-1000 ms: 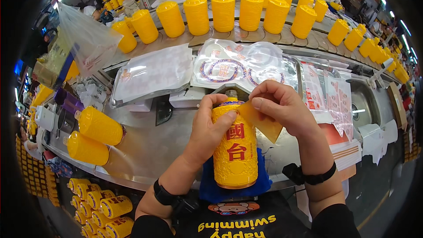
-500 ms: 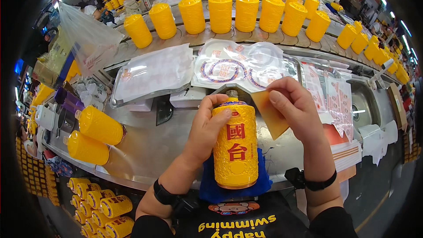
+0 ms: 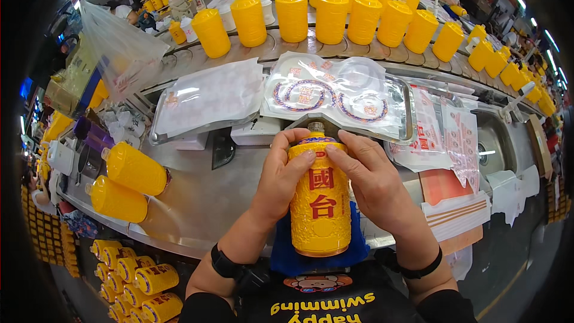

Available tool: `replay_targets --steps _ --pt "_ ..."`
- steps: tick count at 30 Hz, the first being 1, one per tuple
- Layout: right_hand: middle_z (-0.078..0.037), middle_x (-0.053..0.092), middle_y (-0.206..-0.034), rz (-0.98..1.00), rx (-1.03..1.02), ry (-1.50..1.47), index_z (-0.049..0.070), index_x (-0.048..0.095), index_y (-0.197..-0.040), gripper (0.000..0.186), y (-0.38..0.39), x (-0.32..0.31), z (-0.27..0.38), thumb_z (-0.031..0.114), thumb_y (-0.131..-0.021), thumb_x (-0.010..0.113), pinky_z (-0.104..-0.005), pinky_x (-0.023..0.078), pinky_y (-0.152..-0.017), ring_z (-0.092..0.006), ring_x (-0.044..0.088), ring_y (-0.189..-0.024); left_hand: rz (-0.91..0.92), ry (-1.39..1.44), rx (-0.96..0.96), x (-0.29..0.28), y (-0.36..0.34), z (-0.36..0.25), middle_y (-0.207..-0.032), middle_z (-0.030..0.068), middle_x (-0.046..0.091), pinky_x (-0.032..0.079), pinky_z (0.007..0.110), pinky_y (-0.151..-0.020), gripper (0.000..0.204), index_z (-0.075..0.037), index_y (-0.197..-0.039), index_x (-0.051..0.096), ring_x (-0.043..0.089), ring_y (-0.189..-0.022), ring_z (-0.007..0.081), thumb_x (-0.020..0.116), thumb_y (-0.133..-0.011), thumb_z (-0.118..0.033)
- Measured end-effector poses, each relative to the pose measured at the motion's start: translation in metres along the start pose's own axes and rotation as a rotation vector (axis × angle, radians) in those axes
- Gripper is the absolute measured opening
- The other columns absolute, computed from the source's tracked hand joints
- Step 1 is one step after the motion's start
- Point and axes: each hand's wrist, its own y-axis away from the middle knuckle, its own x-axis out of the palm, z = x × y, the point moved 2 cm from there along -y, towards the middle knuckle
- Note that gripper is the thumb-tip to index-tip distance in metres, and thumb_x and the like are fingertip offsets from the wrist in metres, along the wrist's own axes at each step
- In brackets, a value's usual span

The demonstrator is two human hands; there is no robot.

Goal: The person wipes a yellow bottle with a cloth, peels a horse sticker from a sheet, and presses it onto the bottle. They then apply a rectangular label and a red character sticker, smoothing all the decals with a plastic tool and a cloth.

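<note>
A bright yellow bottle (image 3: 320,227) with an embossed surface, large red characters and a patterned band round its shoulder stands upright before me. Beneath it lies a blue cloth (image 3: 355,251). My left hand (image 3: 281,170) is closed round the bottle's upper left side, its thumb on the front below the shoulder. From the other side my right hand (image 3: 373,179) grips the shoulder, thumb pressed on the front near the small red mark. The clear neck of the bottle shows between the hands. What lies under the right fingertips is hidden.
Behind the bottle are metal trays with a blank-looking sheet (image 3: 209,96) and a sheet of ring-shaped decals (image 3: 326,93). Plain yellow bottles (image 3: 293,18) line a curved conveyor (image 3: 269,46). Two yellow bottles (image 3: 134,170) lie at left; a sink (image 3: 496,137) is at right. Co-workers sit beyond.
My right hand has moved left onto the bottle, and the amber square sheet it held is out of sight. The bottles on the conveyor have shifted right. My left hand stays in place.
</note>
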Motion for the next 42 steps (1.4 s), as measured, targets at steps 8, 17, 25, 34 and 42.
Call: replay_targets --steps 8,17,25,34,42 --pt "-0.025 0.058 -0.12 -0.011 -0.003 -0.003 0.003 0.06 -0.124 0.048 0.002 -0.001 0.001 -0.001 -0.077 0.061 -0.0437 0.048 -0.095 -0.04 0.057 -0.108 0.005 0.009 0.012 -0.001 -0.001 0.003 -0.115 0.0119 0.053 0.049 0.027 -0.09 0.041 0.001 -0.127 0.04 0.057 -0.103 0.0143 0.058 -0.093 -0.014" --pt "-0.025 0.057 -0.12 -0.016 0.015 0.003 0.004 0.06 -0.125 0.05 0.007 -0.001 0.002 -0.003 -0.076 0.061 -0.0435 0.048 -0.094 -0.0396 0.057 -0.109 0.004 -0.049 0.044 0.001 0.0 0.002 -0.115 0.0116 0.054 0.05 0.027 -0.089 0.041 0.001 -0.127 0.041 0.057 -0.103 0.0142 0.059 -0.094 -0.014" --pt "-0.025 0.057 -0.122 -0.005 0.013 0.014 0.007 0.06 -0.126 0.05 0.008 0.0 0.004 -0.001 -0.077 0.061 -0.0437 0.047 -0.094 -0.0391 0.057 -0.109 -0.005 -0.047 0.029 0.001 0.0 0.003 -0.114 0.0114 0.054 0.05 0.027 -0.089 0.04 0.001 -0.126 0.041 0.057 -0.103 0.0138 0.058 -0.094 -0.014" --pt "-0.025 0.056 -0.121 -0.028 0.045 0.073 0.007 0.06 -0.124 0.05 0.002 -0.002 0.0 -0.003 -0.075 0.061 -0.0434 0.048 -0.092 -0.0403 0.057 -0.109 -0.017 -0.068 0.028 0.001 0.0 0.004 -0.113 0.0106 0.054 0.05 0.026 -0.086 0.039 0.001 -0.126 0.041 0.057 -0.1 0.0127 0.058 -0.094 -0.014" --pt "-0.025 0.056 -0.123 -0.019 0.213 -0.227 0.002 0.053 -0.132 0.051 0.033 -0.006 0.001 -0.006 -0.082 0.059 -0.0399 0.049 -0.091 -0.0378 0.057 -0.11 -0.007 -0.003 0.085 -0.008 0.009 0.008 -0.124 0.0118 0.049 0.044 0.028 -0.096 0.043 0.002 -0.132 0.037 0.053 -0.11 0.0145 0.053 -0.097 -0.018"
